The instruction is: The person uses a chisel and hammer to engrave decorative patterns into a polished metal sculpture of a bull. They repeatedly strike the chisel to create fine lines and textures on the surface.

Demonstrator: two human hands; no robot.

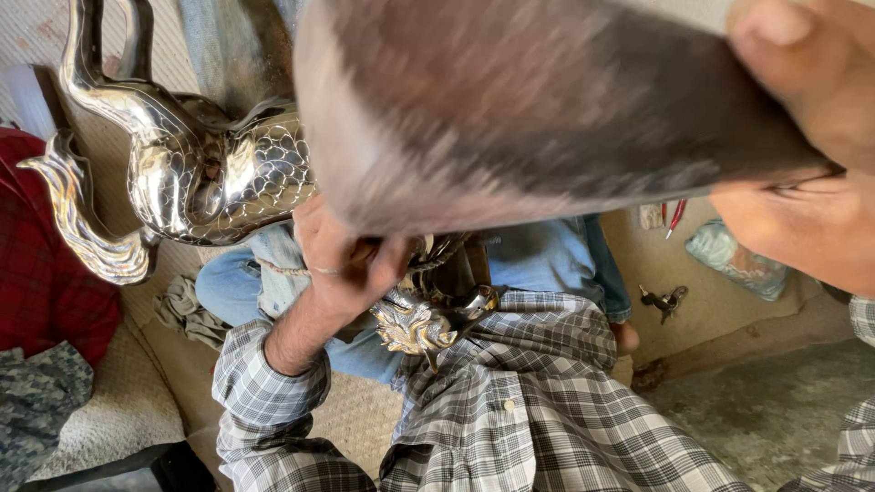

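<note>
Seated on a woven mat (pixel 109 401), you work with a polished silver-coloured metal sculpture (pixel 210 173) resting across your lap, its scaled, fish-like body gleaming and its curled fins reaching toward the mat's left edge. Your left hand (pixel 342 260) is curled tight around a part of the sculpture at your lap, fingers wrapped closed on the metal just above an ornate gold-toned piece (pixel 415 328) (leaf-like or flame-like in outline, its detail hard to read), which sits against your checked shirt (pixel 529 410). Your right hand (pixel 802 155), close to the camera and blurred at the upper right, grips a broad, dark, flat object (pixel 547 100) that fills the top of the view; the thumb lies over its upper edge and the fingers press beneath it, so the hold is firm, though what the object is cannot be told from this angle. A red checked cloth (pixel 41 273) lies at the mat's left edge, with a grey patterned fabric (pixel 36 401) below it. Past your jeans on the right, on the tan floor (pixel 729 310), lie red-handled pliers (pixel 674 217), a small dark tool (pixel 665 301) and a crumpled plastic bag (pixel 738 260), well apart from both hands.
</note>
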